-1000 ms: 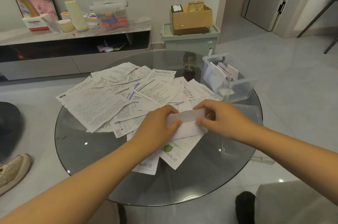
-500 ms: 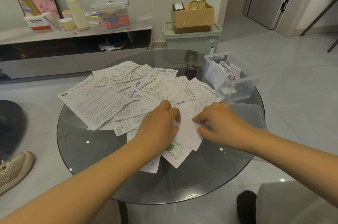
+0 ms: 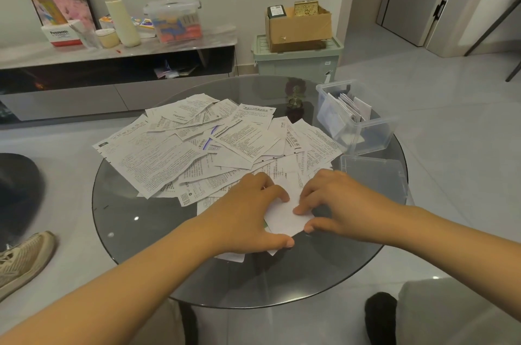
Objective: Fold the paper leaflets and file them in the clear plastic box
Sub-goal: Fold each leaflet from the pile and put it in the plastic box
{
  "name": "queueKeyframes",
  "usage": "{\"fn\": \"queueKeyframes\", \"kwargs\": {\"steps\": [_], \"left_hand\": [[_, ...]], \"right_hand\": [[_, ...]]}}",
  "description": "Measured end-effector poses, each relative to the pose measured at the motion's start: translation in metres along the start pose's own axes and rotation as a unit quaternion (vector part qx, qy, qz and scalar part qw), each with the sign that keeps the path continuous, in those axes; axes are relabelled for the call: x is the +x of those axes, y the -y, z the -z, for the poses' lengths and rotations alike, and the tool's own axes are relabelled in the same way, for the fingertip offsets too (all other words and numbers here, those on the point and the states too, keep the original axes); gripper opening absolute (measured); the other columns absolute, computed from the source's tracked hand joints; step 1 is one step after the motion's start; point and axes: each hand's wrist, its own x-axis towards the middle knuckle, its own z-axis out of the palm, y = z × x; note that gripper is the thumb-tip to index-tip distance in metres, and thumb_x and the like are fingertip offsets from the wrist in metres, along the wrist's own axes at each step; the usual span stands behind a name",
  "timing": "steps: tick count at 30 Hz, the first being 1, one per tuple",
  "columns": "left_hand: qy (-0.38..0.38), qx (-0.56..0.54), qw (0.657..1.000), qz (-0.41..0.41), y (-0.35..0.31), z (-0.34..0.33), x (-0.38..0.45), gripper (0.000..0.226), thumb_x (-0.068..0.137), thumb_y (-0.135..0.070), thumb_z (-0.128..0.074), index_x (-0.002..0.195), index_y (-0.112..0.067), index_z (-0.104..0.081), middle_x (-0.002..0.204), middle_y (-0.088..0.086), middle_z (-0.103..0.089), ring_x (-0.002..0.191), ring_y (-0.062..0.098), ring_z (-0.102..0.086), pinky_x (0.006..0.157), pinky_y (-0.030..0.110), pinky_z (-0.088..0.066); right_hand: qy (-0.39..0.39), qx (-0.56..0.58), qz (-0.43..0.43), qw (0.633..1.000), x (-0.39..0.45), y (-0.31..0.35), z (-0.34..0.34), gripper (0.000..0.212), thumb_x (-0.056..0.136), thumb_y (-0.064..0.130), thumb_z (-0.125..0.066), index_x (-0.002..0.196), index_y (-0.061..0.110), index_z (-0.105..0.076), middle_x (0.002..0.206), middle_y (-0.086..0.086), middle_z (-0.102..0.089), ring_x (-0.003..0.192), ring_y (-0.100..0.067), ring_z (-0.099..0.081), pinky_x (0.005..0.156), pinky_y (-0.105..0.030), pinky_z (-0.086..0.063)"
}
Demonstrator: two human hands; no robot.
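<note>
A white folded leaflet (image 3: pixel 284 217) lies flat on the round glass table (image 3: pixel 141 220), near its front. My left hand (image 3: pixel 248 217) presses down on its left side and my right hand (image 3: pixel 335 203) presses on its right side, fingertips on the paper. Behind them spreads a loose pile of several printed leaflets (image 3: pixel 197 147). The clear plastic box (image 3: pixel 363 130) stands at the table's right edge, open, with several folded leaflets upright inside. Its clear lid (image 3: pixel 375 175) lies flat just in front of it.
A low TV cabinet (image 3: pixel 112 62) with bottles and a storage tub runs along the wall. A green bin (image 3: pixel 298 59) carrying a cardboard box sits beyond the table. A shoe (image 3: pixel 22 260) is on the floor at left; my knees are below the table's front edge.
The leaflet was held up between both hands a second ago. It now lies folded on the glass, and both hands have come down and closer to me, pressing it flat.
</note>
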Motion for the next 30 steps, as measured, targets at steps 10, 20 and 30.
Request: {"fn": "queueKeyframes", "kwargs": {"steps": [10,20,30], "left_hand": [[-0.018,-0.068,0.997,0.018,0.002,0.011,0.003,0.020,0.080,-0.045,-0.057,0.093,-0.031,-0.064,0.102,-0.010,-0.057,0.099,0.007,-0.051,0.086,0.030,-0.045],[0.012,-0.157,0.984,0.082,0.002,0.020,0.005,0.040,0.083,-0.055,-0.050,0.086,-0.018,-0.067,0.097,-0.004,-0.062,0.091,0.011,-0.058,0.088,0.036,-0.047],[-0.094,-0.127,0.980,0.118,0.010,0.008,0.013,0.019,0.081,-0.026,-0.069,0.092,-0.025,-0.054,0.097,-0.006,-0.055,0.085,0.008,-0.052,0.074,0.023,-0.044]], "right_hand": [[-0.012,0.099,0.019,0.995,0.003,-0.003,0.014,0.037,0.079,0.057,-0.060,0.107,0.033,-0.068,0.103,0.017,-0.064,0.100,-0.003,-0.050,0.090,-0.026,-0.042],[0.011,0.145,-0.043,0.988,0.021,-0.007,0.016,0.006,0.086,0.034,-0.063,0.084,0.029,-0.065,0.091,0.014,-0.067,0.090,-0.006,-0.058,0.084,-0.031,-0.048],[-0.045,0.198,-0.097,0.974,0.043,-0.003,0.003,0.029,0.083,0.029,-0.068,0.109,0.028,-0.055,0.080,0.011,-0.054,0.073,-0.003,-0.051,0.070,-0.022,-0.044]]}}
